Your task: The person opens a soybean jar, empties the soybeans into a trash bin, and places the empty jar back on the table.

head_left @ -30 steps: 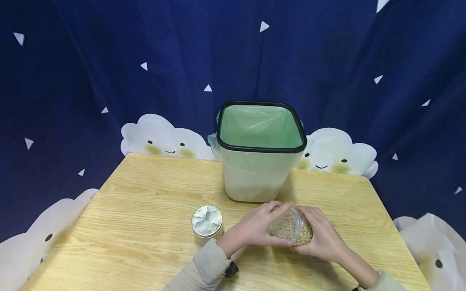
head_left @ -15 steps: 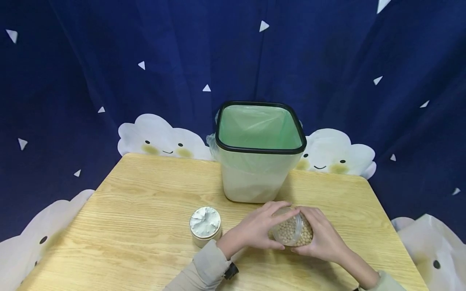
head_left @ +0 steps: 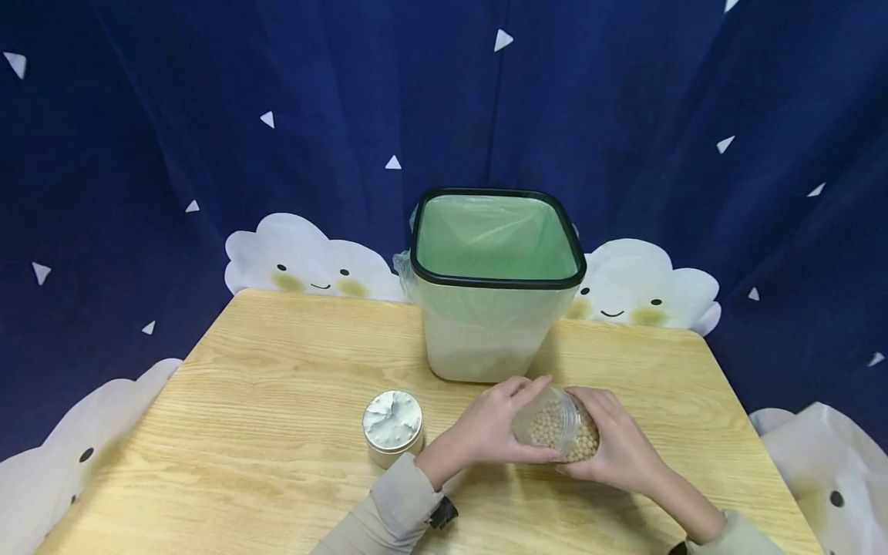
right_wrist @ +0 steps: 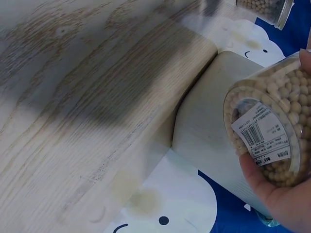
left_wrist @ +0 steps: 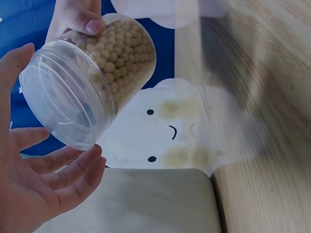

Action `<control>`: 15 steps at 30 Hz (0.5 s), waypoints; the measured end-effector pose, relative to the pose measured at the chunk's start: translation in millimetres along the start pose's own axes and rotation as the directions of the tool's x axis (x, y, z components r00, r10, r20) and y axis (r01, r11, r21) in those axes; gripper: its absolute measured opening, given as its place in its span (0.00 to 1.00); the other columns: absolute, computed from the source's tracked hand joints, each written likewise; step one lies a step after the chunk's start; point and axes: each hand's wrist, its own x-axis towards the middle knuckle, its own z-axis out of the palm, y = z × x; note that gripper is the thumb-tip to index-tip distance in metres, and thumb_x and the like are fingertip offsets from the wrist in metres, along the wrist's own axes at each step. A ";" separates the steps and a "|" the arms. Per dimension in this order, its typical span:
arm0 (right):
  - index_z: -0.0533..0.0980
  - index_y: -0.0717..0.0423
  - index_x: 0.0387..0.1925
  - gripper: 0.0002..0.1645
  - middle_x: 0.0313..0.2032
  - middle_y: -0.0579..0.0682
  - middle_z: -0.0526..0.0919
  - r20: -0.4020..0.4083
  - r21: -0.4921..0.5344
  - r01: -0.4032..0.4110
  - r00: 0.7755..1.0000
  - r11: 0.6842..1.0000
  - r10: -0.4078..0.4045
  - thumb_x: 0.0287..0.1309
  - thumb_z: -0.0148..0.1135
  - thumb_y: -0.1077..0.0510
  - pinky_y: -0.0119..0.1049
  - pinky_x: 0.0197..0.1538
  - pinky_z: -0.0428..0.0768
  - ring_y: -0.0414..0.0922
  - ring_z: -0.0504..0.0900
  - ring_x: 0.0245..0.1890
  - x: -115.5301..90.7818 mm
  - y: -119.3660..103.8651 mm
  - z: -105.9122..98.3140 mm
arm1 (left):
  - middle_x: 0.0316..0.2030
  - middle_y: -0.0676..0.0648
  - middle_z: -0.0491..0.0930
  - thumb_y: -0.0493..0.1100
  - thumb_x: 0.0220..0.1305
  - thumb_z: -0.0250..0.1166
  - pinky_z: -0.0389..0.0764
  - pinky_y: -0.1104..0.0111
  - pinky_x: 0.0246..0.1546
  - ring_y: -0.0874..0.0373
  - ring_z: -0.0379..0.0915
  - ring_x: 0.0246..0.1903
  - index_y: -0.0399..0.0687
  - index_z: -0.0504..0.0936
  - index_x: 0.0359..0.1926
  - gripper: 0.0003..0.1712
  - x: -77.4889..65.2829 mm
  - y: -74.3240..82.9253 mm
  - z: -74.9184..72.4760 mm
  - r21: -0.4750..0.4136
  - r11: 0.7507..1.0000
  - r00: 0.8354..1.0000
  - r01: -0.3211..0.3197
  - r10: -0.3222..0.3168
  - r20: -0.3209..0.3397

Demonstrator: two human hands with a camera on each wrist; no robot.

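A clear plastic jar (head_left: 584, 435) of small round beige balls is tilted on its side, its translucent lid (left_wrist: 58, 97) toward the left. My left hand (head_left: 489, 428) grips the lid's rim between thumb and curved fingers. Around the jar's body and base, my right hand (head_left: 620, 447) keeps hold from the right. A printed barcode label (right_wrist: 262, 133) shows on the jar's base in the right wrist view. Left of my left wrist stands a second container (head_left: 392, 422) with a crumpled silver top; the right wrist view shows beige balls inside it too.
Behind the hands a white trash bin (head_left: 479, 331) with a black rim and a pale green liner stands on the wooden table (head_left: 277, 370). A dark blue curtain (head_left: 333, 116) with clouds and triangles hangs behind and beside the table.
My left fingers, spread more loosely over the lid half a second ago, now close around its rim. The jar has tilted slightly; the right hand keeps its hold.
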 end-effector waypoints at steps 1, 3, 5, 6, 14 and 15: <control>0.67 0.62 0.54 0.60 0.46 0.56 0.74 -0.001 0.003 -0.003 1.000 1.000 0.003 0.09 0.81 0.46 0.51 0.41 0.75 0.50 0.71 0.46 -0.1 0.4 -0.2 | 0.54 0.47 0.69 0.68 0.44 0.65 0.72 0.67 0.48 0.56 0.70 0.49 0.57 0.53 0.69 0.54 0.0 -0.1 -0.3 -0.001 1.000 1.000 -0.002 0.002 -0.002; 0.68 0.61 0.54 0.60 0.46 0.55 0.74 -0.007 0.006 -0.008 1.000 1.000 0.008 0.09 0.81 0.46 0.51 0.42 0.75 0.49 0.71 0.46 -0.2 1.2 0.0 | 0.55 0.47 0.68 0.68 0.43 0.66 0.72 0.66 0.49 0.55 0.70 0.50 0.57 0.54 0.69 0.55 -0.6 -0.7 -1.6 -0.008 1.000 1.000 0.000 0.000 -0.009; 0.68 0.61 0.54 0.60 0.46 0.55 0.74 -0.017 0.014 -0.014 1.000 1.000 0.014 0.08 0.81 0.45 0.51 0.42 0.75 0.48 0.71 0.45 -0.2 1.7 0.7 | 0.56 0.47 0.68 0.68 0.42 0.67 0.72 0.64 0.49 0.55 0.69 0.50 0.57 0.55 0.68 0.55 -1.9 -1.5 -3.8 -0.027 1.000 1.000 0.007 -0.007 -0.017; 0.68 0.61 0.54 0.60 0.46 0.54 0.75 -0.022 0.020 -0.019 1.000 1.000 0.020 0.08 0.81 0.45 0.51 0.42 0.75 0.48 0.71 0.45 -0.3 1.9 0.9 | 0.56 0.48 0.67 0.68 0.41 0.67 0.72 0.64 0.49 0.55 0.69 0.51 0.57 0.55 0.68 0.55 -2.7 -2.4 -4.6 -0.035 0.999 1.000 0.008 -0.008 -0.020; 0.68 0.60 0.54 0.59 0.47 0.55 0.74 -0.033 0.095 -0.135 0.990 0.986 0.139 0.09 0.82 0.50 0.55 0.44 0.72 0.50 0.69 0.47 -7.5 7.0 -2.1 | 0.61 0.51 0.64 0.67 0.42 0.68 0.66 0.62 0.55 0.56 0.62 0.58 0.53 0.57 0.66 0.53 -10.1 -11.1 -7.1 -0.084 0.994 0.997 0.067 -0.071 -0.040; 0.68 0.60 0.54 0.59 0.47 0.55 0.73 -0.036 0.099 -0.146 0.988 0.984 0.150 0.09 0.82 0.50 0.56 0.44 0.71 0.50 0.69 0.47 -8.7 8.2 -3.0 | 0.61 0.50 0.64 0.66 0.42 0.68 0.66 0.61 0.56 0.56 0.61 0.59 0.52 0.58 0.65 0.53 -11.7 -12.6 -6.6 -0.084 0.993 0.996 0.080 -0.084 -0.038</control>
